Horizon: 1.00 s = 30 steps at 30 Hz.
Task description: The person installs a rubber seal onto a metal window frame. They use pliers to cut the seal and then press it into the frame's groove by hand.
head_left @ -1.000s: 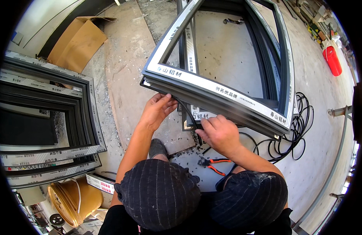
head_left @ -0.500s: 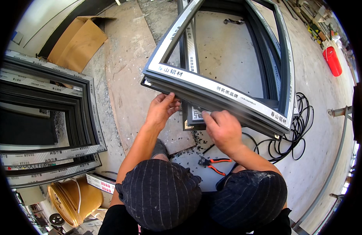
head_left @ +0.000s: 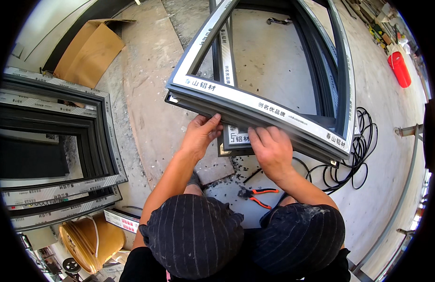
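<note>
As your left hand (head_left: 202,137) nears your right hand (head_left: 273,151) along the frame (head_left: 241,96), less edge (head_left: 236,115) separates them. Fingers (head_left: 211,125) bunch together; what they clamp cannot be told.

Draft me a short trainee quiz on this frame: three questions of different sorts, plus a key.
1. True or false: the left hand and the right hand are both at the near edge of the frame at top centre.

2. Where do the orange-handled pliers lie?
A) inside the cardboard box
B) on the floor
C) between the left fingers

3. What colour is the bucket at far right?

Key: 1. True. 2. B. 3. Red.
</note>
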{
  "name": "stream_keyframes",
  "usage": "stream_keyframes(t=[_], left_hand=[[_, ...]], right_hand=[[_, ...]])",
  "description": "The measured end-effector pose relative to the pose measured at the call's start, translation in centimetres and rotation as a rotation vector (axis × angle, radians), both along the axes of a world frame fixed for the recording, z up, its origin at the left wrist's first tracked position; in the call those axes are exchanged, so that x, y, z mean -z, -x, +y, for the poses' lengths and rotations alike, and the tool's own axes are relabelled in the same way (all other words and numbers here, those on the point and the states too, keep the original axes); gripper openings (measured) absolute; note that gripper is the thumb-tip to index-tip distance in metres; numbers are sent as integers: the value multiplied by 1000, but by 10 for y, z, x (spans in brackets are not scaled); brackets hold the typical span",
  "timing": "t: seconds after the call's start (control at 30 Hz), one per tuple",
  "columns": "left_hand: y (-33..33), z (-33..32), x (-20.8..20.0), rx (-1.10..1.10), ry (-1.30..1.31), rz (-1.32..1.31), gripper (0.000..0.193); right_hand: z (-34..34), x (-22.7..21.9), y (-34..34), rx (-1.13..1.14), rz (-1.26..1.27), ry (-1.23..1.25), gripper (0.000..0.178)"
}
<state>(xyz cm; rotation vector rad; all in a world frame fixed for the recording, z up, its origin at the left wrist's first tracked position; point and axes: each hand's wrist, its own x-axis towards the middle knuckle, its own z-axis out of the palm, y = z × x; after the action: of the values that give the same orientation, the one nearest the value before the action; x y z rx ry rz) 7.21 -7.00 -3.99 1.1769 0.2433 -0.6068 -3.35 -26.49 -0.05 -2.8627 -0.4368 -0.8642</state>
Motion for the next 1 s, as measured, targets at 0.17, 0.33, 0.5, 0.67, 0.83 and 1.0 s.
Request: stream_keyframes(t=[0.17, 0.33, 0.5, 0.67, 0.83, 1.0], left_hand=[[-4, -2, 5, 1, -34, 28, 24], [0, -3, 4, -22, 25, 47, 24], [3, 2, -10, -44, 197, 94, 24], [-2, 8, 5, -46, 49, 4, 24], [-4, 3, 4, -55, 4, 11, 24], [2, -7, -2, 27, -45, -36, 24]], right_hand=[[-1, 0, -2, -4, -35, -12, 28], [-2, 3, -2, -4, -32, 5, 29], [-2, 6, -1, 17, -2, 28, 30], [2, 7, -3, 26, -33, 36, 29], [2, 5, -3, 25, -33, 31, 29], [2, 6, -3, 29, -35, 5, 29]])
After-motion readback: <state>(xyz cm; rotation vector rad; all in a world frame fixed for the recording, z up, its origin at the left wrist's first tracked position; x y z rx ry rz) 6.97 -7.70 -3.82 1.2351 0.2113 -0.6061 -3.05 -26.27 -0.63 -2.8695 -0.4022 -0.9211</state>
